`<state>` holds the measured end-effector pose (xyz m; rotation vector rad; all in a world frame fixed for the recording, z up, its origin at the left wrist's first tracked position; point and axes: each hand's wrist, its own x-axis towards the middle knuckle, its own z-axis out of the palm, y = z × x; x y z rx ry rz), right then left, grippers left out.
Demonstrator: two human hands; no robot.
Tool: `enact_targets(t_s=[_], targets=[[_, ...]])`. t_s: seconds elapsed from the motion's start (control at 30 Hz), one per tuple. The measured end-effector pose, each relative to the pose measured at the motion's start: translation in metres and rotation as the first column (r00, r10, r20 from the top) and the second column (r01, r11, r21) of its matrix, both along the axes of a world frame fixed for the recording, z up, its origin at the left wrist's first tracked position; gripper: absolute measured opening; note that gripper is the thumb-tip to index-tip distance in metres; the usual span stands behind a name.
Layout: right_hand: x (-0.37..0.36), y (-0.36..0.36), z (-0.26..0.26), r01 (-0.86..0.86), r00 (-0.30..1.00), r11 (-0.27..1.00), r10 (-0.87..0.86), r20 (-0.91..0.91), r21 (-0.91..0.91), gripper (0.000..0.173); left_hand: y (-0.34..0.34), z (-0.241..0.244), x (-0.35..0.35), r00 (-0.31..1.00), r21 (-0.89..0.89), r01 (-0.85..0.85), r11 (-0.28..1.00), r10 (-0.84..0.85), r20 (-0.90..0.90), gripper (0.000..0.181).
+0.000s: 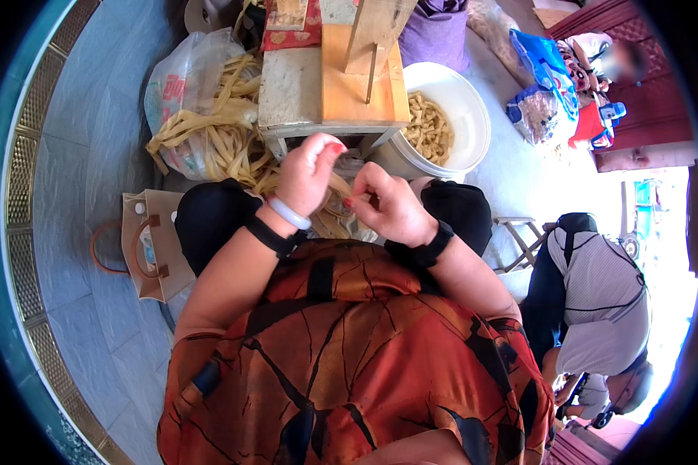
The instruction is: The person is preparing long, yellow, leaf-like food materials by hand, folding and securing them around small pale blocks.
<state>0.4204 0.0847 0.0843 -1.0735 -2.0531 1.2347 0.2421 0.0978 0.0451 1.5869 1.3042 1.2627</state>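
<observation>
My left hand (pixel 309 171) is raised above my lap, its fingers curled and its thumb near their tips. Whether it holds anything is hidden. My right hand (pixel 392 203) is beside it, thumb and forefinger pinched together on what looks like a flat tan strip (pixel 341 185). Below the hands, more tan strips and clear plastic lie between my knees. Beyond them stands a small worn table (pixel 291 87) with a wooden board (pixel 349 99) on top. An upright plank (pixel 378 35) and a thin wooden peg (pixel 371 75) rise from the board.
A white bucket (pixel 471 125) right of the table holds small folded tan pieces (pixel 427 131). Long tan strips (pixel 227 128) spill from a plastic bag (pixel 177 87) at left. A beige handbag (pixel 163 244) stands by my left knee. Two people (pixel 605 302) (pixel 587 58) are at right, near a folding stool (pixel 520 244).
</observation>
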Motion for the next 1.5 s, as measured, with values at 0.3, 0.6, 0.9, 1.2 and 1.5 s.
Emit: enact_targets(t_s=[0.3,0.6,0.9,1.2,1.5], targets=[[0.019,0.023,0.001,0.165,0.981,0.967,-0.181,0.070,0.193,0.015,0.022,0.006,-0.034,0.922,-0.440,0.378,0.814,-0.285,0.263,0.023],[0.007,0.122,0.006,0.342,0.934,0.840,-0.355,-0.051,0.421,0.008,0.103,0.029,-0.008,1.000,-0.094,-0.012,0.995,0.013,0.010,0.025],[0.056,0.083,-0.014,0.282,0.948,0.876,-0.317,0.027,0.392,0.018,0.056,0.012,-0.016,0.892,-0.261,0.163,0.952,-0.029,0.451,0.016],[0.032,0.017,-0.004,0.107,0.987,0.993,-0.113,-0.114,-0.057,0.022,0.000,0.017,0.012,0.939,-0.130,0.342,0.931,-0.343,0.018,0.015],[0.031,-0.006,-0.028,-0.323,0.765,0.674,-0.228,-0.603,-0.665,0.009,-0.027,0.006,0.006,0.890,-0.084,0.446,0.891,-0.451,-0.062,0.013]])
